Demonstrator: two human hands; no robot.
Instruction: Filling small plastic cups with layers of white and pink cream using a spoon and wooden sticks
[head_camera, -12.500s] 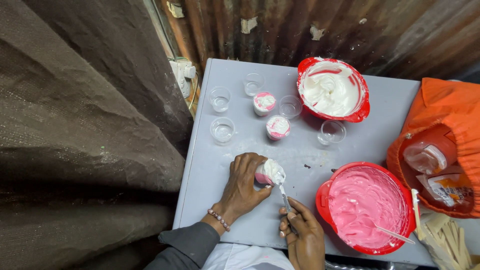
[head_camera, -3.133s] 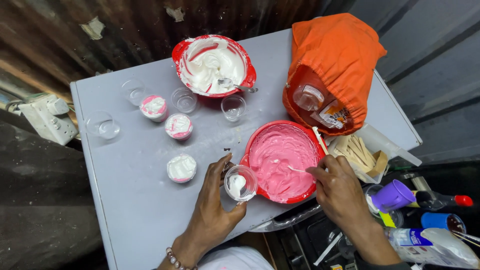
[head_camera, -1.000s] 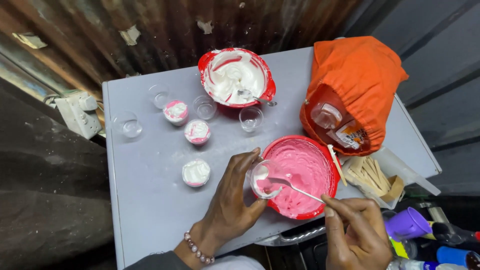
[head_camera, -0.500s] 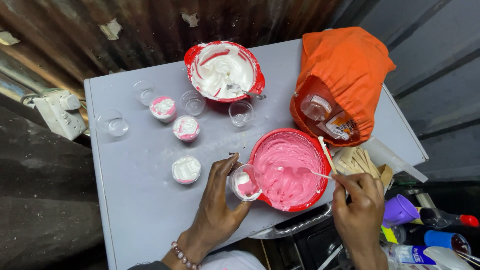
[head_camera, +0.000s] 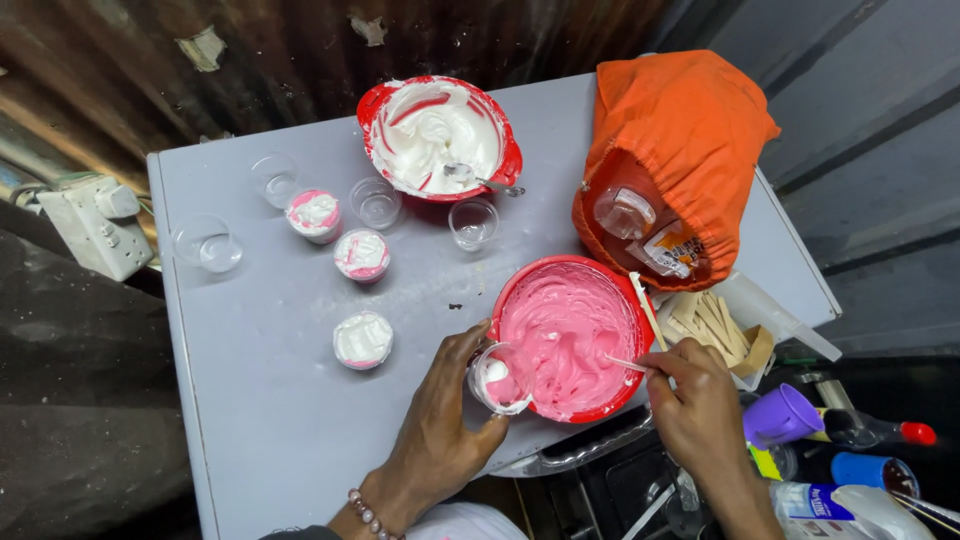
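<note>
Two hands at the near edge of the grey table (head_camera: 260, 400): my left hand (head_camera: 440, 420) has its grip wrapped round a small clear cup (head_camera: 495, 378), part-filled with white and pink cream, tilted against the rim of the pink-cream bowl (head_camera: 570, 335). My right hand (head_camera: 700, 405) pinches a thin spoon (head_camera: 628, 363) whose tip lies in that bowl (which overhangs the table's front edge slightly). Three filled cups (head_camera: 362, 340) stand on open grey surface to my left, with bare room around them. Farther back sit the white-cream bowl (head_camera: 438, 135) and an orange cloth bag (head_camera: 680, 150) near the right edge
</note>
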